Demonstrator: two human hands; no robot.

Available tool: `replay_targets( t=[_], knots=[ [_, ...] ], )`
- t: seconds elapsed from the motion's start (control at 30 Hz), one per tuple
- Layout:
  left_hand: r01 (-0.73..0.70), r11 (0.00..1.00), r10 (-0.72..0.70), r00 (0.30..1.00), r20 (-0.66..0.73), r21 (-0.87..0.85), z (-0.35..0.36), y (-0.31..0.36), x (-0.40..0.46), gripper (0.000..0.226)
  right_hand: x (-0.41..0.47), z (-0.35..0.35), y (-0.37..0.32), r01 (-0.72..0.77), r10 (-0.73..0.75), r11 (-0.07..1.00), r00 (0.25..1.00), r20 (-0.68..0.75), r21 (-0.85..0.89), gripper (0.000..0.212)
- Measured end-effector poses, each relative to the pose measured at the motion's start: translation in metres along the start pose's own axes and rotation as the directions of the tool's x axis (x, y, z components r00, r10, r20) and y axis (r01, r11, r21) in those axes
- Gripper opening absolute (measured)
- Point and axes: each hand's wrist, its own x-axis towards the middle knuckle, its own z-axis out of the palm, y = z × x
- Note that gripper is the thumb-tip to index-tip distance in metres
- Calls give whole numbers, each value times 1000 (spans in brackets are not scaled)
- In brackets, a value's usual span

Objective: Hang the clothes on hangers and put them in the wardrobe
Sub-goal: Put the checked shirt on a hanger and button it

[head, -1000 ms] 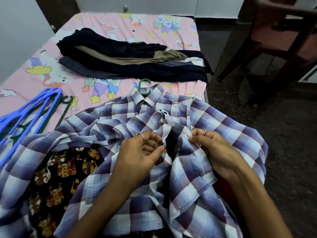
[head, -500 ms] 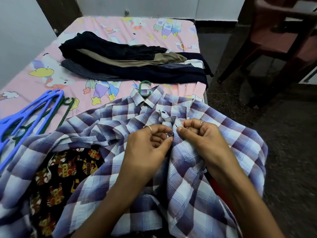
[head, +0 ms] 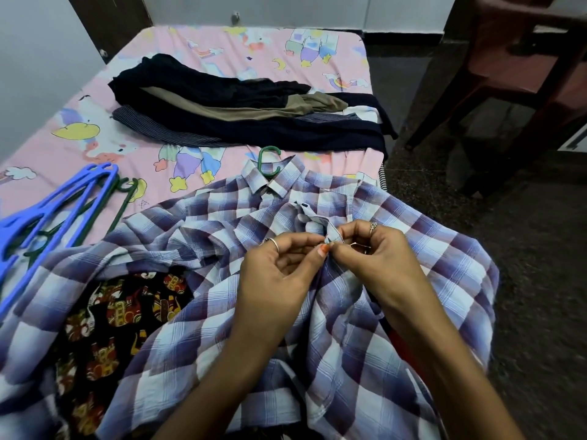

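A blue and white plaid shirt [head: 413, 281] lies spread on the bed, front up, with a green hanger hook [head: 269, 160] sticking out of its collar. My left hand [head: 279, 274] and my right hand [head: 371, 258] meet at the shirt's front placket, each pinching one edge of the fabric at a button. The rest of the hanger is hidden inside the shirt. A black garment with a red and yellow print [head: 120, 319] lies under the shirt's left sleeve.
Folded dark and tan clothes [head: 241, 112] lie across the pink cartoon bedsheet [head: 79, 141]. Blue hangers [head: 47, 211] and green hangers [head: 125, 198] lie at the left. A dark red plastic chair [head: 514, 71] stands on the speckled floor at the right.
My hands came together from apart and moved up the placket, closing the gap in the shirt front. The open dark slit between the two edges is gone.
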Motion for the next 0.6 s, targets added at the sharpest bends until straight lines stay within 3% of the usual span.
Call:
replay_targets(
  t=[0.27,0.6],
  knots=[
    [-70,997,71,997,-9,41,1,-4,-1,23,0,-2,5,62,-76,976,995,-58,-209,13],
    [-58,997,60,998,-35,56,2,-10,1,25,-3,-6,4,-6,6,1000,1000,-9,5,6]
  ],
)
